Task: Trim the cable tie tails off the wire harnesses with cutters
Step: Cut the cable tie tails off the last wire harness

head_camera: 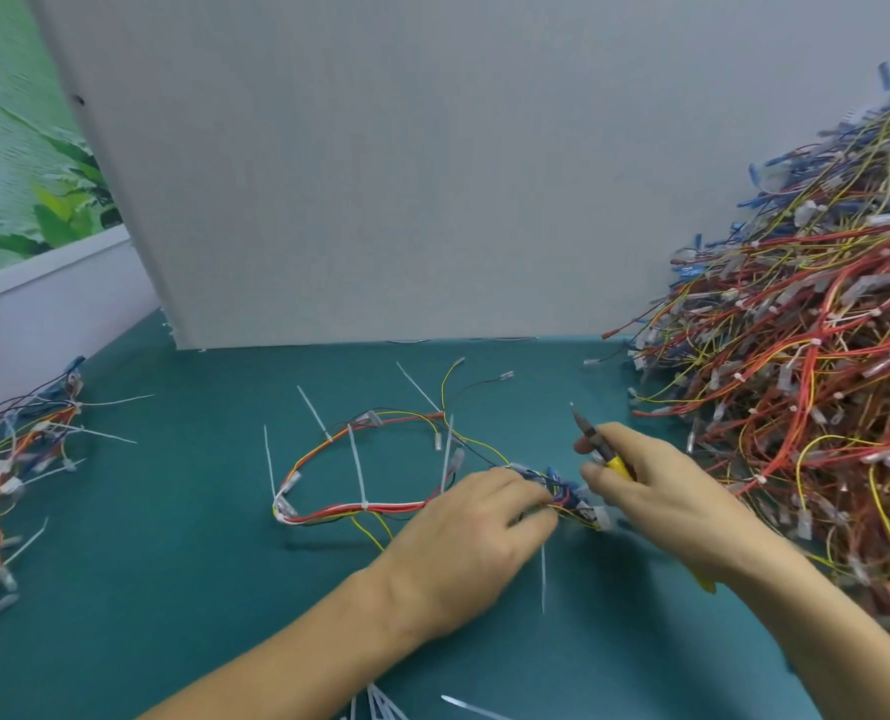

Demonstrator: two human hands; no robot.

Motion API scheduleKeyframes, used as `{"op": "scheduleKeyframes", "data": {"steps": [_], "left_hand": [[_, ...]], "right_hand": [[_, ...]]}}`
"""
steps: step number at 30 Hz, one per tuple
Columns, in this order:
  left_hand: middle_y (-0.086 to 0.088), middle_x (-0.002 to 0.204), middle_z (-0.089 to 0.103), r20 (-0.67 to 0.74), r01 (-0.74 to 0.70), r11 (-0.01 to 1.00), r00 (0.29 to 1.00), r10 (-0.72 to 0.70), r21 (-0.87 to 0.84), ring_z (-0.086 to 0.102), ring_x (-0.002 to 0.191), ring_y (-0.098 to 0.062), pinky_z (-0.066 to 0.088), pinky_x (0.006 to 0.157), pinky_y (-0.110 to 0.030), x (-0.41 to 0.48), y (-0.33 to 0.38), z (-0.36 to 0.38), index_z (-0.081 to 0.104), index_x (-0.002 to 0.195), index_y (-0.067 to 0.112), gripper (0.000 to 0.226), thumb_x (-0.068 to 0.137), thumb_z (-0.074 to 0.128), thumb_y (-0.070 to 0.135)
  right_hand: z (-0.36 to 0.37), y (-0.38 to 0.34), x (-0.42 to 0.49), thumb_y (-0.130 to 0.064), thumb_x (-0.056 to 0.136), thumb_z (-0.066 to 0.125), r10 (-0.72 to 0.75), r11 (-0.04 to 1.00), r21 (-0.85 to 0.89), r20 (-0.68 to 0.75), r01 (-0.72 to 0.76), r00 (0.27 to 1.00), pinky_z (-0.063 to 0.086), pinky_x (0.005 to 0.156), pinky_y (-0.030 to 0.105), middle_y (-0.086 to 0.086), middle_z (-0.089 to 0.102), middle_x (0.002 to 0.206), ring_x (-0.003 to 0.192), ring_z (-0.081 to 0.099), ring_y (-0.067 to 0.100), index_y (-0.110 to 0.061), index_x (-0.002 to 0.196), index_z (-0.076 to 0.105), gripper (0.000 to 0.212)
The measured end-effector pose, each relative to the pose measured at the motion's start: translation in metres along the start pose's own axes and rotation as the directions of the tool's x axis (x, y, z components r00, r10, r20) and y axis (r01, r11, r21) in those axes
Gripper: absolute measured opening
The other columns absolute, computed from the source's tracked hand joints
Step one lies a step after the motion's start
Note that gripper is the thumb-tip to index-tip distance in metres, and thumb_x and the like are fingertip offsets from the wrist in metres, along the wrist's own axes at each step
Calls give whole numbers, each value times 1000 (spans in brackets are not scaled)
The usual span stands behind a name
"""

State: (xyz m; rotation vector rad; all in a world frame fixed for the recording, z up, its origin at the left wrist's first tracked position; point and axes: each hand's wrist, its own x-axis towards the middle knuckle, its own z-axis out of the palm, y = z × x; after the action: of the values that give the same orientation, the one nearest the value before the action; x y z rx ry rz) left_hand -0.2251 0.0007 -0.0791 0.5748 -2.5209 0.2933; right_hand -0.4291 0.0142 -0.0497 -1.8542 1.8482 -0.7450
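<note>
Head view: a looped wire harness of red, orange, yellow and black wires [380,506] lies mid-table on the teal work mat [172,589], with several white plastic cable tie tails [357,465] sticking up from it untrimmed. The left hand [476,532] rests on the harness's right end, fingers curled down and pinching the bundle by its blue connectors [554,478]. The right hand [661,485], just beside it, grips the yellow-handled cutters [601,445], thumb and fingers wrapped round the handle; the dark pointed tip angles up and away, apart from the wires. A big heap of red, yellow and blue harnesses [796,356] fills the right side, and a small heap of harnesses with long tails [21,459] lies at the left. A grey board [380,174] stands behind. Loose white tie tails [380,706] lie at the near edge
</note>
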Motion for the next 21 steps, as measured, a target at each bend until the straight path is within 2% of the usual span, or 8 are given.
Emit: {"op": "scheduleKeyframes", "data": {"steps": [2,5,7,10,14,16,18,21], "left_hand": [[-6,106,68,43,65,994,997,-61,-84,63,92,-28,54,77,-34,0,-3,4,69,105,5,34,78,50,-4],[-3,111,66,86,149,979,987,-138,-140,61,96,-26,52,86,-37,-6,-9,13,67,110,8,29,82,62,1],[0,116,65,122,212,961,974,-193,-176,59,102,-25,49,93,-41,-13,-12,17,66,113,11,25,90,58,10],[-2,111,67,113,239,945,969,-218,-222,61,96,-26,51,88,-37,-18,-16,19,68,111,10,23,91,57,13],[-2,102,70,116,291,915,956,-269,-281,63,93,-24,47,86,-31,-16,-21,22,70,105,12,22,84,66,11],[0,98,71,112,341,879,940,-323,-333,64,90,-21,46,84,-25,-16,-22,25,72,100,12,21,80,70,9],[2,96,72,102,378,848,925,-367,-372,64,89,-18,46,83,-24,-17,-22,27,73,98,13,19,79,71,10],[3,91,72,84,408,820,908,-411,-401,63,87,-17,47,81,-25,-17,-22,29,73,94,14,16,78,72,13]], "right_hand": [[5,-2,-3,-38,95,51,-17,999,-32,-17,16,1000,45,81,33,-6,65,91,90,58,21,-28,107,56,16],[13,-7,-5,-45,96,48,-49,989,-137,-7,47,999,44,79,35,-4,60,85,88,55,22,-31,109,51,19],[18,-9,-6,-39,95,50,-47,970,-238,-4,44,999,44,85,40,-1,56,91,96,53,25,-35,118,45,23],[26,-9,-10,-24,83,52,-20,921,-387,79,50,997,40,92,41,-1,48,101,108,48,27,-36,131,33,54],[33,-2,-14,-20,78,53,-7,947,-315,183,66,983,34,101,36,-2,44,116,122,40,23,-33,144,20,75],[35,4,-13,-18,78,55,-47,964,-253,156,86,987,35,92,28,-6,46,110,112,44,18,-28,140,28,69],[35,7,-13,-15,76,58,-84,976,-195,83,99,993,34,72,18,-11,50,95,91,46,13,-24,115,44,42],[32,11,-11,-14,73,60,-162,956,-243,22,163,987,34,65,15,-7,49,79,75,44,14,-22,86,51,17]]}}
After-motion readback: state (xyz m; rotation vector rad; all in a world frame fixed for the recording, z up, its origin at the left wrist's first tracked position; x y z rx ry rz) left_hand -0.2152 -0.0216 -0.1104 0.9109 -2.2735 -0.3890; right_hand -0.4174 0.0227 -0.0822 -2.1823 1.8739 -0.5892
